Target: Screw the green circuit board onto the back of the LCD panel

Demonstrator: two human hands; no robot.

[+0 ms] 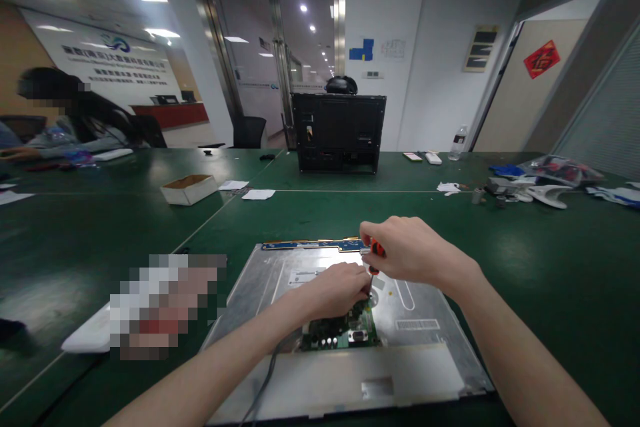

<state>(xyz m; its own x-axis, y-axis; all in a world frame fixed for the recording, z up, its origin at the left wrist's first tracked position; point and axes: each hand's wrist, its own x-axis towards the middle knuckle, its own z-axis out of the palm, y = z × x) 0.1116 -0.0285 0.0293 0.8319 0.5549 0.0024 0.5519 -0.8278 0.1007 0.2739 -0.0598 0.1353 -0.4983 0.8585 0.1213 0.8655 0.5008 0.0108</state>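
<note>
A person's two bare hands work over a flat metal panel (425,363) lying on a green table (555,280). The right hand (407,247) has its fingers curled round the red-and-black handle of a screwdriver (377,249), held upright with its shaft pointing down toward a green circuit board (343,337) on the panel. The left hand (337,288) is bent low beside the shaft's lower end; whether its fingertips pinch anything cannot be told. A blue circuit strip (310,245) runs along the panel's far edge, and a dark cable (265,377) crosses the near left part. The screwdriver looks light and stiff, best gripped by its thick handle. The panel seems rigid, perhaps slippery, and safest held by its bare side edges, since the boards look fragile.
</note>
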